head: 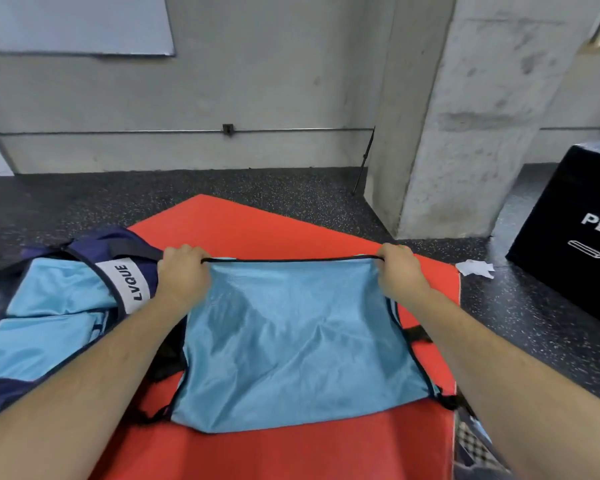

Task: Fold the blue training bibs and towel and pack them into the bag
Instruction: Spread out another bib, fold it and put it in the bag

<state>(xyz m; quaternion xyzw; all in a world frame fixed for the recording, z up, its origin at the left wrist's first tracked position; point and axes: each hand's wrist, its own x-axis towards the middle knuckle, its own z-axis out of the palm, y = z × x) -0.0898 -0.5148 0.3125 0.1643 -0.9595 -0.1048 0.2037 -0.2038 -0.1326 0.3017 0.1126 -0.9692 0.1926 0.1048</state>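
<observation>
A light blue mesh training bib (pixel 291 344) with black trim lies spread over a red mat (pixel 291 452). My left hand (pixel 182 271) grips its far left corner and my right hand (pixel 400 270) grips its far right corner, the black top edge stretched taut between them. To the left sits a navy bag (pixel 125 251) with a white LVQUE label, standing open. Light blue fabric (pixel 49 317) lies inside the bag's opening. My left hand is right beside the bag's rim.
A black plyo box (pixel 575 233) stands at the right on the speckled dark floor. A concrete pillar (pixel 465 133) rises behind the mat. A crumpled white scrap (pixel 473 268) lies by the mat's right edge. Checkered fabric (pixel 471 441) shows at the lower right.
</observation>
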